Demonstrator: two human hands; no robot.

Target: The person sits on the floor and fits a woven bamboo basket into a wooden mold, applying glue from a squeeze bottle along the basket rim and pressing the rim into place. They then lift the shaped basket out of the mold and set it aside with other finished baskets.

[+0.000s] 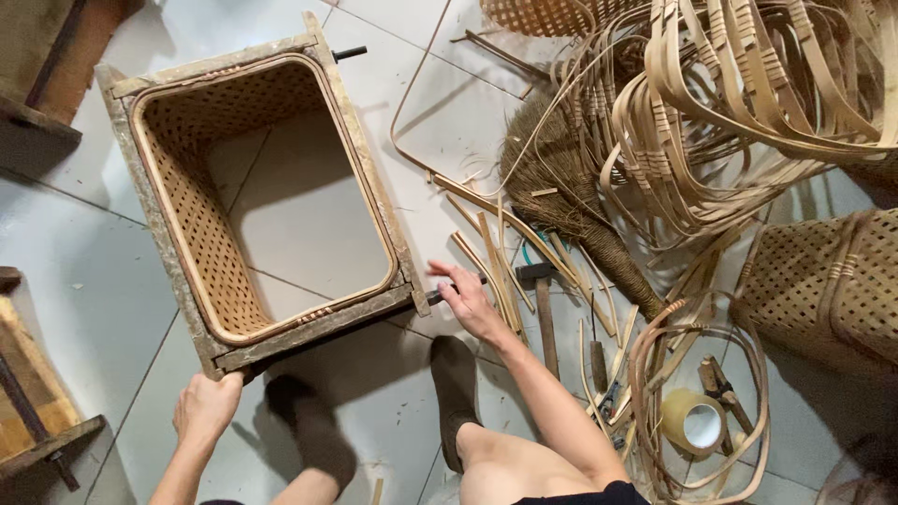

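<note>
A bottomless woven bamboo basket (196, 220) sits inside a rectangular wooden frame mould (369, 178) on the tiled floor. My left hand (206, 407) grips the frame's near left corner. My right hand (466, 297) is closed around a dark metal rod handle (440, 294) that sticks out of the frame's near right corner. A second rod end (349, 53) sticks out at the far right corner. My two feet in dark socks (456, 388) rest on the floor just in front of the frame.
A hammer (540, 304), a straw broom (571, 201) and loose bamboo strips lie right of my right hand. Bent bamboo hoops (739, 103) pile at the top right, a woven basket (828, 285) at the right, a tape roll (693, 422) below. Wooden furniture (37, 393) stands left.
</note>
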